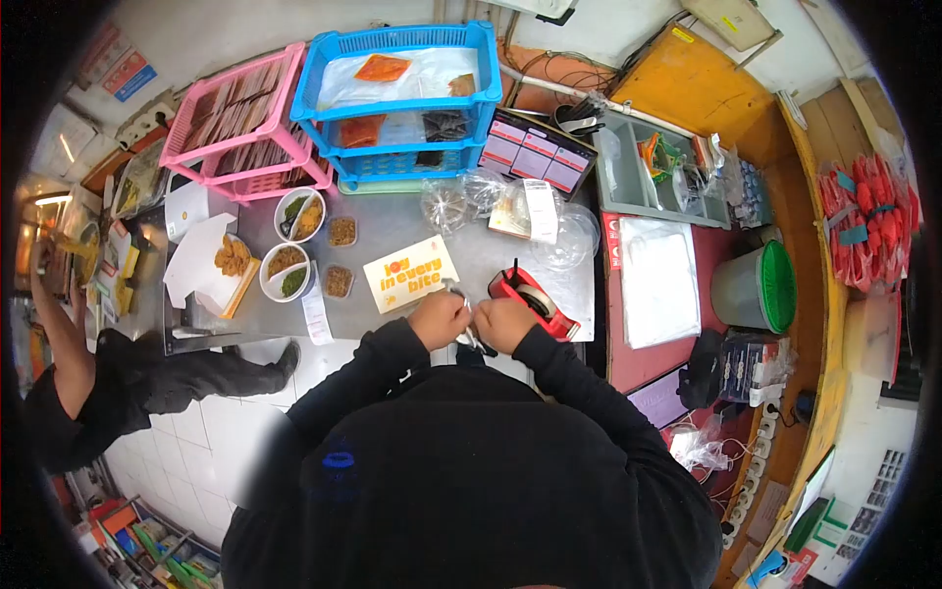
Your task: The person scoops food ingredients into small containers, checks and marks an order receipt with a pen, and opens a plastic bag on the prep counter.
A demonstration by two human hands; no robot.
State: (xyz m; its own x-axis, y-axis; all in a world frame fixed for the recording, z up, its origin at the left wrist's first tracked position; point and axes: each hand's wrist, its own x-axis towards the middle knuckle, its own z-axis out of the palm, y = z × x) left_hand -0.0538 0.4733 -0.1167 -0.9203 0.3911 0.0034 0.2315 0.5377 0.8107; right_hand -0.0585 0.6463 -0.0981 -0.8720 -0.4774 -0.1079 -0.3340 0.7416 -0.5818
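Note:
Close together at the counter's front edge are my left hand (pixel 439 320) and my right hand (pixel 504 325), both with fingers closed. Between them shows a small whitish, shiny thing, too small to name. A red tape dispenser (pixel 557 319) with a roll of tape stands just beyond my right hand. Behind my left hand lies a white box (pixel 412 273) printed with "joy in every bite". Further left an open white box (pixel 201 263) holds fried pieces of food (pixel 234 255). Two round bowls (pixel 303 238) of food and two small clear tubs (pixel 342 232) stand between the boxes.
A blue rack (pixel 392 95) and a pink basket rack (pixel 235 118) line the back, beside a screen (pixel 538 152). Clear plastic bowls (pixel 567 240) and a receipt (pixel 541 211) lie near it. A grey bin (pixel 743 285) stands right. At left, another person's arm (pixel 61 334) reaches forward.

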